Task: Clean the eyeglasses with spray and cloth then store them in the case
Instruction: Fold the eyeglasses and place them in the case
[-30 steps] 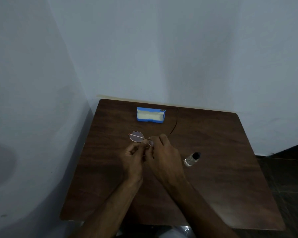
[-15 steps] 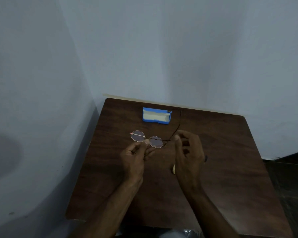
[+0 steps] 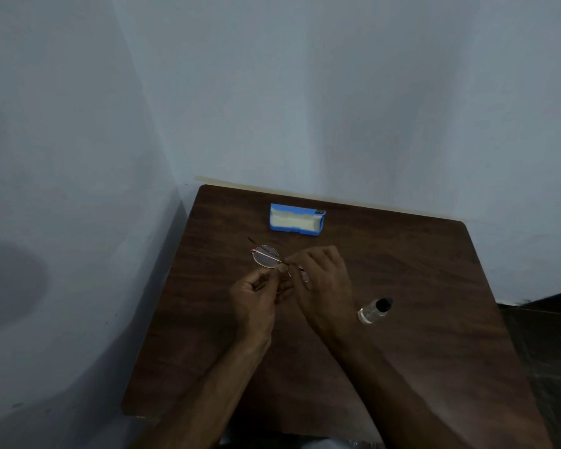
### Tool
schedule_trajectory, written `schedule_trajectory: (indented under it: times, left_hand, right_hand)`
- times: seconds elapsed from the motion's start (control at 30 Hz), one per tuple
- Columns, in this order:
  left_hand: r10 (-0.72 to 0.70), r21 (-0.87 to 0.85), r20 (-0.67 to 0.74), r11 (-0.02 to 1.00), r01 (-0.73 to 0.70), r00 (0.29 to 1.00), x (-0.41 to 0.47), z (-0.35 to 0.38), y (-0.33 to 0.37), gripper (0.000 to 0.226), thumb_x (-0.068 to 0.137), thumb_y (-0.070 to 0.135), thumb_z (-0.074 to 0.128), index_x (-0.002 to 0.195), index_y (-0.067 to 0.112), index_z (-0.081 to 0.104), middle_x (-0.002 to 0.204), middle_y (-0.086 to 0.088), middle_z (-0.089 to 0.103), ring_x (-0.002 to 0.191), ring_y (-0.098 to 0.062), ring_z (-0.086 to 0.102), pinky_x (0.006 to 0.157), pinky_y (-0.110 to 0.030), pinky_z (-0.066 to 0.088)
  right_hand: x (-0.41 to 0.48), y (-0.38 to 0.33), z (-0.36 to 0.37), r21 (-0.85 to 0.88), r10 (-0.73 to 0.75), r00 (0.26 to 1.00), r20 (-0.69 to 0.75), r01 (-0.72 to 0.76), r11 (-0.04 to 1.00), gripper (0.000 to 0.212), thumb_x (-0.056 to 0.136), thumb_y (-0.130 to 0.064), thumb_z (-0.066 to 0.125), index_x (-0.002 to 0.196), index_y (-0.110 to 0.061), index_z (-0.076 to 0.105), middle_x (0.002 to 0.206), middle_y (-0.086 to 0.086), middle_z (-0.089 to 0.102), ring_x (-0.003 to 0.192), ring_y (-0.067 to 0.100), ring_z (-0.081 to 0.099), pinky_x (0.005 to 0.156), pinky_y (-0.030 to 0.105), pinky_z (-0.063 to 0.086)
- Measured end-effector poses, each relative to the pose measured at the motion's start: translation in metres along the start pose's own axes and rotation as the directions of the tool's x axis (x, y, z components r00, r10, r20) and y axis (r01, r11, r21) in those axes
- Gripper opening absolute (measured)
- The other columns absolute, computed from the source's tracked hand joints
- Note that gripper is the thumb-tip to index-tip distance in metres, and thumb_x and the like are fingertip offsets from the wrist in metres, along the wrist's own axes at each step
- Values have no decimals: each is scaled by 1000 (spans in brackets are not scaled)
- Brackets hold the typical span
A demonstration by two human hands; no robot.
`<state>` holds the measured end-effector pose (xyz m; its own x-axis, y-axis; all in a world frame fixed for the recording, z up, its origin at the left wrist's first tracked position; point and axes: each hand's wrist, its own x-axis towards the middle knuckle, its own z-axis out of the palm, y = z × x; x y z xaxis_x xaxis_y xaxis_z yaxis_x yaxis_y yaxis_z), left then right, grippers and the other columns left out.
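Round thin-rimmed eyeglasses (image 3: 266,256) are held just above the dark wooden table (image 3: 418,367), between both hands. My left hand (image 3: 256,306) pinches them from below near the bridge. My right hand (image 3: 324,280) covers the right lens, its fingers closed on the frame; a temple arm lies folded across the left lens. An open blue case (image 3: 297,220) with a pale lining lies at the far side of the table. A small clear spray bottle (image 3: 374,311) with a black cap lies on its side to the right of my right hand. No cloth is visible.
The table stands in a corner, with a pale wall (image 3: 78,222) close on the left and behind. Dark floor (image 3: 551,319) shows past the table's right edge.
Half a second ago my right hand was off to the right with the glasses spread open; it has come back onto the right lens, and a temple arm is folded. The spray bottle shows again.
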<state>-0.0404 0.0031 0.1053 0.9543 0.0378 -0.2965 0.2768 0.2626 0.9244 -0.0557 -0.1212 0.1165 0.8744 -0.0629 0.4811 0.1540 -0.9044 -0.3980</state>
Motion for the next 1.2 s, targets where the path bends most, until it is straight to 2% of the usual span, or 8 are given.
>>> schedule_trajectory:
  times: [0.27, 0.4, 0.53, 0.63, 0.73, 0.97, 1.1, 1.2]
  left_hand:
    - [-48, -6, -40, 999, 48, 998, 5, 8, -3, 10, 97, 5, 72, 92, 10, 80, 81, 3, 82, 74, -8, 79, 63, -20, 61]
    - [-159, -103, -54, 983, 153, 986, 12, 11, -7, 6, 93, 12, 79, 91, 10, 83, 93, -12, 82, 90, -29, 80, 82, -42, 65]
    - [-247, -225, -40, 946, 233, 968, 14, 17, -3, 14, 94, 10, 77, 103, 0, 78, 93, -15, 82, 81, -21, 81, 68, -28, 65]
    - [-283, -248, -41, 932, 264, 958, 14, 21, -6, 12, 92, 13, 78, 100, 3, 79, 91, -14, 81, 79, -20, 80, 64, -26, 63]
    - [-317, -250, -41, 921, 298, 947, 15, 25, -8, 11, 93, 13, 78, 100, 5, 79, 88, -11, 81, 78, -19, 81, 63, -26, 63]
    - [-371, -223, -67, 910, 348, 926, 16, 41, -8, 10, 93, 17, 80, 95, 7, 79, 81, -7, 79, 71, -15, 78, 69, -30, 66]
    - [-368, -153, -105, 924, 350, 924, 17, 53, -9, 19, 89, 24, 84, 98, 8, 81, 85, -5, 82, 72, -15, 77, 64, -29, 64]
    - [-322, -77, -106, 946, 315, 941, 21, 61, -11, 21, 90, 27, 83, 102, 10, 81, 93, -5, 83, 76, -16, 78, 64, -28, 64]
  right_hand:
    - [-2, 14, -3, -1, 14, 986, 166, -14, 1000, 37, 95, -33, 52, 124, -23, 72, 114, 1, 64, 106, 18, 53, 82, 37, 52]
    - [-6, 23, -9, 95, 82, 992, 97, -92, 991, 44, 92, -39, 56, 126, -15, 70, 119, 8, 67, 113, 14, 48, 92, 39, 51]
    - [-19, 36, -20, 141, 91, 995, 38, -95, 985, 34, 93, -34, 59, 113, -10, 72, 113, 7, 65, 104, 16, 54, 87, 33, 50]
    - [-23, 43, -17, 192, 98, 994, 53, -106, 976, 37, 96, -37, 59, 114, -7, 73, 113, 8, 66, 102, 21, 61, 85, 34, 53]
    - [-22, 52, -12, 211, 93, 994, 49, -101, 972, 38, 99, -36, 57, 115, -7, 73, 112, 9, 68, 100, 22, 65, 82, 41, 58]
    - [-18, 81, -5, 202, 10, 999, 41, -18, 979, 23, 99, -20, 68, 120, -11, 72, 116, 3, 67, 105, 15, 63, 84, 35, 56]
    - [-6, 83, -11, 353, 196, 979, 53, -202, 914, 17, 92, -13, 77, 109, -18, 75, 105, -8, 71, 100, 7, 68, 85, 29, 59]
    - [4, 93, -9, 504, 353, 926, 135, -371, 780, 15, 92, -14, 78, 104, -22, 75, 99, -14, 73, 97, 8, 71, 85, 25, 59]
